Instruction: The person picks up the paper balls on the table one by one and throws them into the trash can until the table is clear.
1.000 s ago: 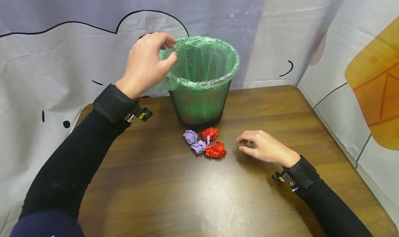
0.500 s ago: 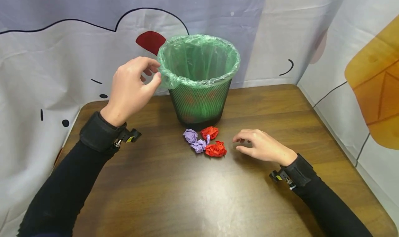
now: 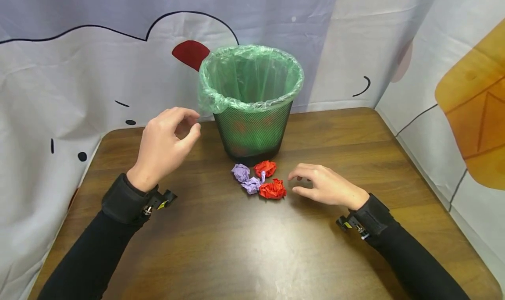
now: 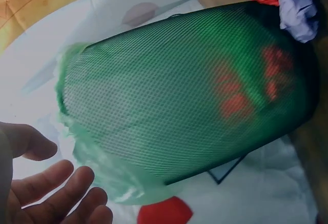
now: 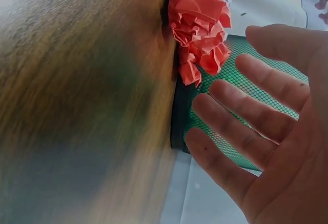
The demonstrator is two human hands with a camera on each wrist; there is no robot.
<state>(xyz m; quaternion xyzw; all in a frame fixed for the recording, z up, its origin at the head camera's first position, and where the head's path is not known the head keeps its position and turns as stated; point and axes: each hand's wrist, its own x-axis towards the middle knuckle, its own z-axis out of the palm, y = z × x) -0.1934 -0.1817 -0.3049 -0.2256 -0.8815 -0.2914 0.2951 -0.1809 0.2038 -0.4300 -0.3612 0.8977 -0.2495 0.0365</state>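
Note:
Two purple crumpled paper balls (image 3: 240, 172) and two red crumpled paper balls (image 3: 273, 189) lie grouped on the wooden table. Right behind them stands a black mesh wastebasket (image 3: 252, 131) lined with a green plastic bag (image 3: 258, 105). My right hand (image 3: 325, 183) is just right of the nearer red ball, fingers loosely bent with nothing in them. To the left of the basket, my left hand (image 3: 165, 144) hovers with thumb and fingers apart, holding nothing. Reddish shapes (image 4: 233, 93) show through the mesh in the left wrist view.
The brown tabletop (image 3: 221, 247) reaches back to a patterned curtain (image 3: 130, 67), and another stretch of curtain runs along the right side. The bag's loose edge (image 4: 118, 178) hangs over the basket's rim on the left.
My left hand has come down and left from beside the basket's rim. My right hand has slid slightly left toward the red balls. The paper balls and basket stay put.

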